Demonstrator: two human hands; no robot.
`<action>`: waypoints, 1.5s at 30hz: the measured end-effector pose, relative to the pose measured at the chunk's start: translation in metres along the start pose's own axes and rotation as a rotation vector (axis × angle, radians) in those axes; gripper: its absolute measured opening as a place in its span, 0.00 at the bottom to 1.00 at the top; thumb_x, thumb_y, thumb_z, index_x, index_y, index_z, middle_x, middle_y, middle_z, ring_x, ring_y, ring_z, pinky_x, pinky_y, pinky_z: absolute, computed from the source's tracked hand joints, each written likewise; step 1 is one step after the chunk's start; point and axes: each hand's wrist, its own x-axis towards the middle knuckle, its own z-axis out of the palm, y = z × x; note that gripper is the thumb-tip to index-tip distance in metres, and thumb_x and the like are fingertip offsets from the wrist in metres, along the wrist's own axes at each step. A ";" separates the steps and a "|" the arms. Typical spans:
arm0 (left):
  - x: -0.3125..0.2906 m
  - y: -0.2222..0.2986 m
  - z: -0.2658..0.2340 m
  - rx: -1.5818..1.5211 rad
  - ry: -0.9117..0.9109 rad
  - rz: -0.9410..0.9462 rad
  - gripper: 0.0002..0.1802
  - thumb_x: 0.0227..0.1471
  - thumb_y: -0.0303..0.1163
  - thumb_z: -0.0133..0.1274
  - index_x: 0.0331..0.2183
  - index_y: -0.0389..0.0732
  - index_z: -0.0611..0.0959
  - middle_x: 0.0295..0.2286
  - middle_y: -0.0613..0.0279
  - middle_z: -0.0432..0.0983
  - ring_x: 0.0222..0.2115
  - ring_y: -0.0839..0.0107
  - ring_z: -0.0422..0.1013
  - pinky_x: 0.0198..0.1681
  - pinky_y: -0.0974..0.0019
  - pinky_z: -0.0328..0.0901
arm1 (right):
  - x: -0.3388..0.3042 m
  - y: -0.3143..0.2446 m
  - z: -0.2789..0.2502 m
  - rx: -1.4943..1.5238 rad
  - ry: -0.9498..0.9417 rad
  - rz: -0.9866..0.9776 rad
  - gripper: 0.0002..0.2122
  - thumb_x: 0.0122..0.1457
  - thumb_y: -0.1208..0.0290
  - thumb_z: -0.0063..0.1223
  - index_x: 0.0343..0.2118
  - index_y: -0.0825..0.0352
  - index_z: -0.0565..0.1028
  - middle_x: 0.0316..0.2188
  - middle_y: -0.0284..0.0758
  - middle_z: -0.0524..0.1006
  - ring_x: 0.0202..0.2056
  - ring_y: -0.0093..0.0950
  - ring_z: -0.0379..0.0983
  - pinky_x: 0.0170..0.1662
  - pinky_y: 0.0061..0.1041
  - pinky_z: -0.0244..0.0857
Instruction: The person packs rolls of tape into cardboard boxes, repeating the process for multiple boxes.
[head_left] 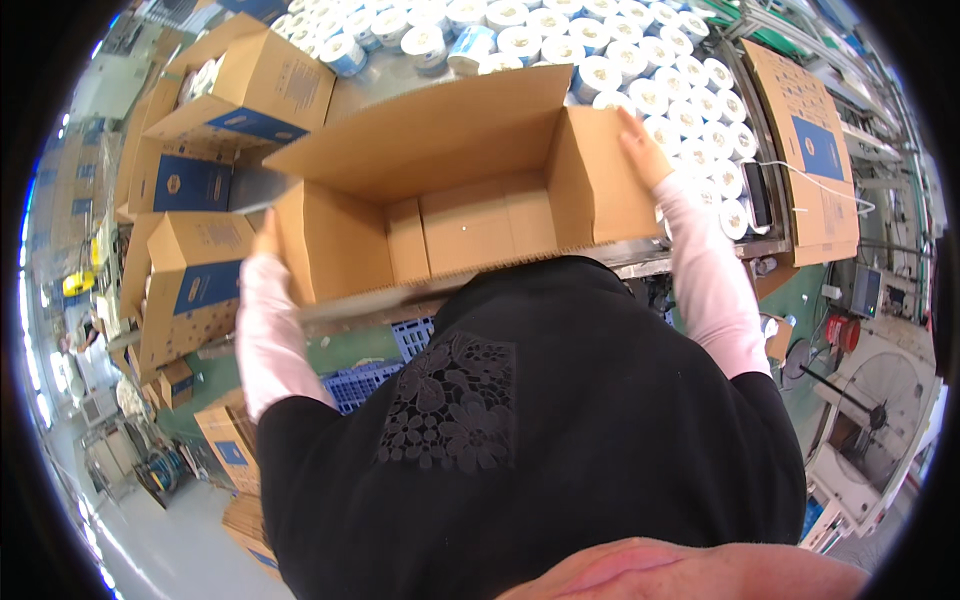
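Note:
An open brown cardboard box (465,220) stands in front of me at the table edge, its flaps up and its inside bare. At its left flap is my left hand (266,238), closed on the edge, with the fingers partly hidden behind the cardboard. My right hand (645,152) grips the outer edge of the right flap, thumb and fingers around it. Beyond the box, many white rolls (600,75), some in blue wrapping, crowd the metal table. One blue-wrapped roll (472,46) lies tipped over.
Several open cartons with blue panels, such as this carton (195,265), stand to the left. Blue plastic crates (362,385) sit below the table. A dark phone-like device (757,195) with a white cable and a flattened carton (815,150) are at the right. Machinery (880,400) stands farther right.

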 end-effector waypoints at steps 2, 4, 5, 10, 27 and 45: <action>-0.018 -0.035 0.059 -0.377 -0.093 -0.069 0.31 0.59 0.53 0.38 0.44 0.34 0.78 0.38 0.51 0.78 0.37 0.60 0.74 0.43 0.65 0.67 | -0.004 0.036 0.030 0.060 -0.017 0.084 0.24 0.61 0.62 0.45 0.59 0.62 0.60 0.59 0.42 0.62 0.59 0.31 0.59 0.57 0.28 0.55; -0.045 -0.044 0.102 -0.724 -0.137 0.014 0.27 0.59 0.49 0.40 0.46 0.34 0.76 0.39 0.52 0.77 0.37 0.63 0.74 0.42 0.67 0.67 | -0.003 0.018 0.052 0.186 -0.102 0.161 0.25 0.61 0.59 0.45 0.59 0.63 0.61 0.59 0.42 0.62 0.59 0.32 0.59 0.58 0.29 0.55; -0.048 -0.037 0.120 -0.878 -0.154 0.143 0.26 0.60 0.46 0.40 0.47 0.34 0.75 0.40 0.53 0.77 0.37 0.65 0.74 0.42 0.68 0.68 | 0.003 0.009 0.057 0.242 -0.138 0.194 0.25 0.61 0.58 0.44 0.59 0.64 0.61 0.59 0.42 0.62 0.59 0.33 0.59 0.58 0.29 0.54; -0.105 0.107 0.050 -1.008 -0.195 0.737 0.19 0.60 0.31 0.45 0.51 0.33 0.71 0.44 0.56 0.74 0.40 0.71 0.71 0.42 0.71 0.67 | 0.048 -0.086 -0.010 0.398 0.010 0.054 0.27 0.55 0.74 0.55 0.59 0.65 0.61 0.53 0.41 0.70 0.54 0.29 0.65 0.53 0.26 0.62; -0.068 0.164 0.066 -0.619 -0.142 0.272 0.38 0.51 0.59 0.51 0.45 0.29 0.77 0.42 0.51 0.75 0.42 0.67 0.70 0.46 0.68 0.62 | 0.097 -0.125 -0.001 -0.163 0.086 0.342 0.31 0.51 0.42 0.51 0.46 0.69 0.71 0.45 0.45 0.75 0.46 0.41 0.71 0.51 0.33 0.62; -0.071 0.430 0.310 0.883 -0.252 0.662 0.48 0.42 0.70 0.44 0.55 0.44 0.68 0.51 0.49 0.68 0.51 0.50 0.64 0.53 0.51 0.56 | 0.094 -0.117 0.030 -0.183 -0.234 -0.308 0.07 0.48 0.74 0.52 0.32 0.64 0.73 0.34 0.38 0.76 0.39 0.34 0.73 0.41 0.33 0.66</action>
